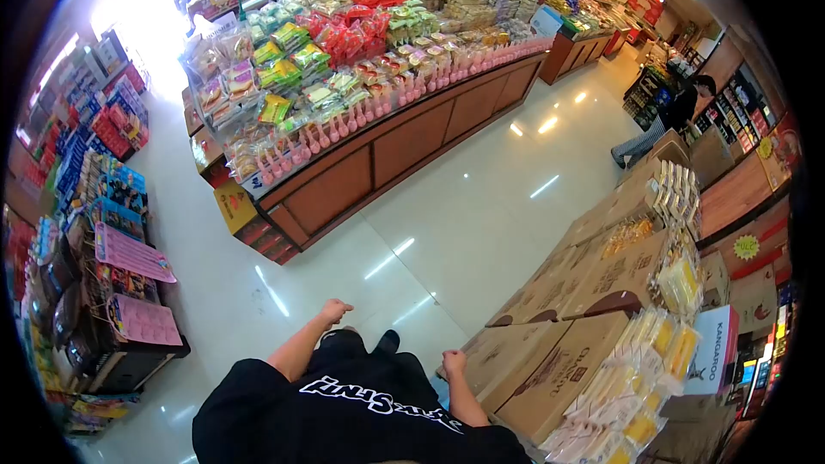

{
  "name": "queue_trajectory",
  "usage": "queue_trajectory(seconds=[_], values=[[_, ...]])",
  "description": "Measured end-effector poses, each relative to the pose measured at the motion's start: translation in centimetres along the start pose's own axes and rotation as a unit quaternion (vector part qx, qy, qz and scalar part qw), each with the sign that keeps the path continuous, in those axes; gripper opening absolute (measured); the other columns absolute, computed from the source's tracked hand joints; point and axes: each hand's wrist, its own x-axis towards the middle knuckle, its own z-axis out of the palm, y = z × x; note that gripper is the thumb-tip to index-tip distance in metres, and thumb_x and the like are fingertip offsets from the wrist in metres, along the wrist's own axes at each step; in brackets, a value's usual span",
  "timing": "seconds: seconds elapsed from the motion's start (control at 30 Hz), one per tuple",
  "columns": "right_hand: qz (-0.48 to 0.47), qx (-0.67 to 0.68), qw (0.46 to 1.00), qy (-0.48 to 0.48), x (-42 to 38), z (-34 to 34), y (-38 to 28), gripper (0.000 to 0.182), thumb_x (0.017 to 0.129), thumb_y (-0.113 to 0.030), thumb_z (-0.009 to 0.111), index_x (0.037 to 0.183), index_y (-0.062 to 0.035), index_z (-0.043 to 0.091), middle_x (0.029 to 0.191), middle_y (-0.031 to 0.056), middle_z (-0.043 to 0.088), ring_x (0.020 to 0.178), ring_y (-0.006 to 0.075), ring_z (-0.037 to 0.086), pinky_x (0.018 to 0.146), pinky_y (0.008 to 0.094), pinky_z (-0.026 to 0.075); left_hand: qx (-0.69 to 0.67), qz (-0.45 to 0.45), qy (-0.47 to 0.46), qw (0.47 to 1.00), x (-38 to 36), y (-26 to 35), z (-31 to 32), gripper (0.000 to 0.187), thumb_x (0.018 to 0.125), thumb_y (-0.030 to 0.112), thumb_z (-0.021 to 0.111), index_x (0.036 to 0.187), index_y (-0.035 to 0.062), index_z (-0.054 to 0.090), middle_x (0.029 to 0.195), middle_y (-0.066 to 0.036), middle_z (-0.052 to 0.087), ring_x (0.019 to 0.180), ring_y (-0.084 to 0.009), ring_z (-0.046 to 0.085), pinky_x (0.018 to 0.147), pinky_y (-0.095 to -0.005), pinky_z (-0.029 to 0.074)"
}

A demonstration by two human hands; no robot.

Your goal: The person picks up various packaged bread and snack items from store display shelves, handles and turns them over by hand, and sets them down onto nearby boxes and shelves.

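Observation:
My left hand [333,310] hangs out in front of my body over the tiled floor, fingers loosely bent with one pointing outward, and nothing shows in it. Curled into a fist, my right hand [453,364] is held low beside the near corner of a row of brown cardboard boxes [550,357]; no object shows in its fingers. On top of those boxes lie clear-wrapped packs of yellow food [640,352].
A long wooden display counter [404,150] heaped with packaged snacks stands ahead. Shelves of packaged goods with pink signs [137,253] line the left. Pale shiny floor [430,232] runs between counter and boxes. A person [670,116] bends at far right near crates.

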Motion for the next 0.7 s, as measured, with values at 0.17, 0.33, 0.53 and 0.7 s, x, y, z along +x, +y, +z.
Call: queue_trajectory(seconds=[0.17, 0.33, 0.53, 0.7], values=[[0.032, 0.082, 0.996, -0.026, 5.0, 0.7, -4.9, 0.004, 0.075, -0.005, 0.063, 0.077, -0.0018, 0.062, 0.06, 0.0037, 0.055, 0.05, 0.0138, 0.054, 0.042, 0.0276, 0.041, -0.093, -0.04, 0.031, 0.994, 4.2, 2.0, 0.0, 0.025, 0.078, 0.005, 0.069, 0.068, 0.0086, 0.047, 0.055, 0.0, 0.041, 0.04, -0.0122, 0.033, 0.036, -0.0309, 0.026], [0.063, 0.115, 0.99, -0.047, 7.5, -0.4, -13.1, 0.005, 0.076, -0.005, 0.063, 0.08, -0.0017, 0.062, 0.061, 0.0036, 0.055, 0.05, 0.0141, 0.054, 0.042, 0.0278, 0.043, -0.194, -0.044, 0.007, 0.98, 10.1, 3.9, 0.1, 0.019, 0.081, 0.0, 0.066, 0.077, 0.0082, 0.05, 0.065, -0.003, 0.05, 0.051, -0.0131, 0.049, 0.043, -0.0279, 0.043], [0.083, 0.055, 0.993, -0.058, 15.8, -0.2, -18.3, 0.005, 0.076, -0.005, 0.064, 0.079, -0.0016, 0.062, 0.06, 0.0043, 0.056, 0.049, 0.0151, 0.055, 0.042, 0.0282, 0.043, -0.285, -0.07, 0.01, 0.956, 16.9, 11.6, 2.0, 0.007, 0.088, 0.003, 0.063, 0.09, 0.0052, 0.057, 0.082, -0.006, 0.059, 0.076, -0.018, 0.062, 0.068, -0.0294, 0.057], [0.079, -0.009, 0.994, -0.071, 23.0, 0.2, -20.2, 0.007, 0.077, -0.007, 0.063, 0.081, -0.0006, 0.064, 0.061, 0.0053, 0.057, 0.05, 0.0161, 0.057, 0.042, 0.0282, 0.044, -0.301, -0.046, -0.063, 0.95, 23.2, 19.8, 3.6, 0.01, 0.088, 0.0, 0.063, 0.097, 0.0003, 0.058, 0.092, -0.01, 0.062, 0.086, -0.0221, 0.065, 0.075, -0.0324, 0.059]])
